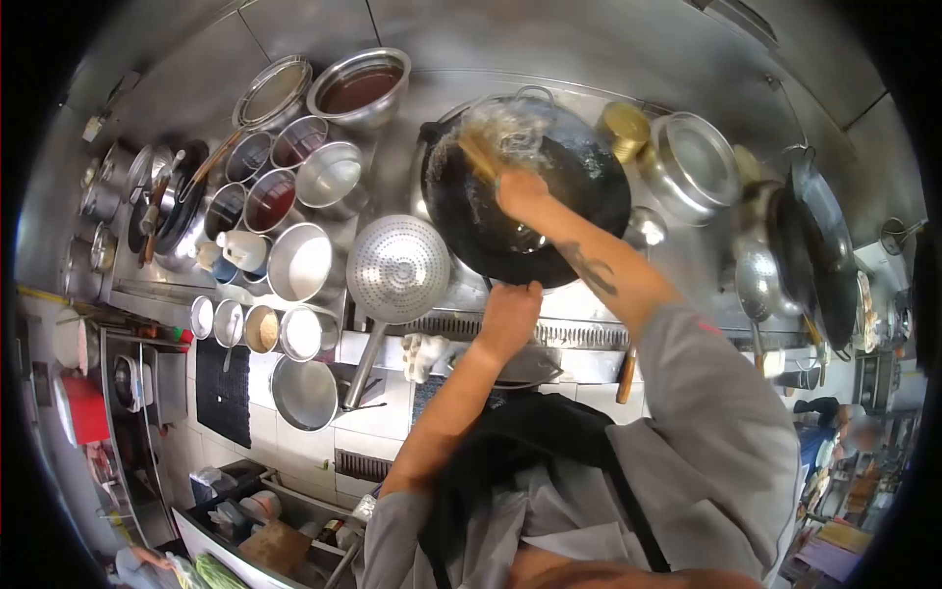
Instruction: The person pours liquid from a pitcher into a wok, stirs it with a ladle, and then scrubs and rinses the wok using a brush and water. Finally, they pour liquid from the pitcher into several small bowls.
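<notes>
A large black wok [599,211] sits on the stove with splashing water in its far part. My right hand [523,194] is over the wok, closed round a bamboo wok brush [478,155]. The brush's bristles point to the far left side of the wok, blurred by motion. At the wok's near edge, my left hand [510,319] is closed on the near handle, which the fingers mostly hide. A perforated strainer [398,269] lies left of the wok, its long handle pointing toward me.
Several metal pots of sauces and seasonings stand on the left, with a bowl of dark liquid [359,90] behind them. Right of the wok are a ladle [646,228], a gold-coloured can [624,132] and metal basins [691,169]. More woks [819,245] lean at the far right.
</notes>
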A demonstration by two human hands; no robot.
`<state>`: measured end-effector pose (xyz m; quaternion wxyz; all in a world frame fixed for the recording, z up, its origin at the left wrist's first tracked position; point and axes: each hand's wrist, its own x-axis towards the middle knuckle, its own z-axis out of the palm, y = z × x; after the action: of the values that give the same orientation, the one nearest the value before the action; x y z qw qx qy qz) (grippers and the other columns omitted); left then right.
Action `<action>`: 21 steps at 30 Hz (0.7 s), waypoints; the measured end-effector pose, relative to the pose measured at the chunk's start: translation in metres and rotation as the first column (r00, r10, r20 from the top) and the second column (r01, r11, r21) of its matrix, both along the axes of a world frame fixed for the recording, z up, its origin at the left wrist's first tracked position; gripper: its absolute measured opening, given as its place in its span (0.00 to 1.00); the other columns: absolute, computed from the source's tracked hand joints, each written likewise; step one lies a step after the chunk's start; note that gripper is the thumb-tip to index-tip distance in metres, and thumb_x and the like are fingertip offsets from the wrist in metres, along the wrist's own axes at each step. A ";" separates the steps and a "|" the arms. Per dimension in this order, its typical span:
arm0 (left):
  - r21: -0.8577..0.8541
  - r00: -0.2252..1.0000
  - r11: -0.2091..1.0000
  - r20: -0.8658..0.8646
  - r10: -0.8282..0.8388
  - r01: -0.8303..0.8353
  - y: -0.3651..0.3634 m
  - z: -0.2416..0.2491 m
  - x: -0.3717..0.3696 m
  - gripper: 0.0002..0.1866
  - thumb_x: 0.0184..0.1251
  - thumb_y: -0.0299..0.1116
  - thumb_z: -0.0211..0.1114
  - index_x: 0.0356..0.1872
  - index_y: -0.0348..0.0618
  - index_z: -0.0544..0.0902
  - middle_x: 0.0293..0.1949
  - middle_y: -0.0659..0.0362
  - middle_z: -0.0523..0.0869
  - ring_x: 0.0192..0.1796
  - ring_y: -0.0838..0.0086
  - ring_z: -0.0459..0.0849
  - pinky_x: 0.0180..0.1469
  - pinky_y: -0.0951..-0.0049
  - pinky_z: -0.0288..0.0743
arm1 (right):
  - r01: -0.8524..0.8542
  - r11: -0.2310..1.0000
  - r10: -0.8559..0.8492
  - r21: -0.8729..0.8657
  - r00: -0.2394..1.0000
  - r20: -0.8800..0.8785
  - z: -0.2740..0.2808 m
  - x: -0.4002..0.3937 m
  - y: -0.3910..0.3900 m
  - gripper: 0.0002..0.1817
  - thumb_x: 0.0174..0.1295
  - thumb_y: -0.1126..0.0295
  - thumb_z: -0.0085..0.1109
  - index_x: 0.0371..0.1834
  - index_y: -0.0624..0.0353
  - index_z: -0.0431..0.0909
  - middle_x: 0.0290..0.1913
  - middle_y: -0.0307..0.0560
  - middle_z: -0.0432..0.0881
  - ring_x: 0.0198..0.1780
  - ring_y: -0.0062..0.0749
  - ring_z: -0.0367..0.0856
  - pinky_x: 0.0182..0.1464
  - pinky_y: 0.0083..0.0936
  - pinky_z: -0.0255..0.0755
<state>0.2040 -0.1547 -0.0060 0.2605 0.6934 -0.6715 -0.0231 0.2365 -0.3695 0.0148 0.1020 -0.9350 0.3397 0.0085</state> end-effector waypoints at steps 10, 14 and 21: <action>0.058 0.998 0.998 0.059 -0.037 0.034 0.009 0.000 0.000 0.07 0.62 0.33 0.64 0.30 0.43 0.76 0.22 0.55 0.83 0.29 0.59 0.83 0.37 0.59 0.73 | -0.044 0.946 -0.082 0.322 0.927 0.367 -0.001 0.007 -0.023 0.17 0.58 0.57 0.59 0.39 0.60 0.82 0.33 0.61 0.84 0.36 0.54 0.84 0.41 0.44 0.76; 0.046 1.000 0.999 0.008 -0.027 0.027 0.013 0.010 0.003 0.07 0.63 0.33 0.63 0.31 0.43 0.76 0.22 0.54 0.83 0.29 0.59 0.83 0.37 0.59 0.73 | -0.271 0.911 0.215 0.312 0.956 0.202 0.005 -0.063 0.042 0.19 0.58 0.57 0.62 0.50 0.53 0.79 0.39 0.59 0.84 0.42 0.58 0.83 0.46 0.47 0.75; 0.097 0.999 0.995 0.020 -0.036 0.034 0.007 0.009 -0.001 0.07 0.62 0.33 0.64 0.32 0.42 0.75 0.23 0.54 0.84 0.29 0.58 0.84 0.37 0.58 0.73 | -0.246 0.969 0.247 0.025 0.968 -0.043 0.011 -0.038 -0.009 0.11 0.54 0.64 0.59 0.29 0.61 0.84 0.32 0.61 0.85 0.38 0.55 0.85 0.41 0.46 0.79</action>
<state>0.2032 -0.1472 0.0033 0.2186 0.6935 -0.6845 -0.0525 0.1983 -0.3786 0.0260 0.1013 -0.9685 0.2228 0.0457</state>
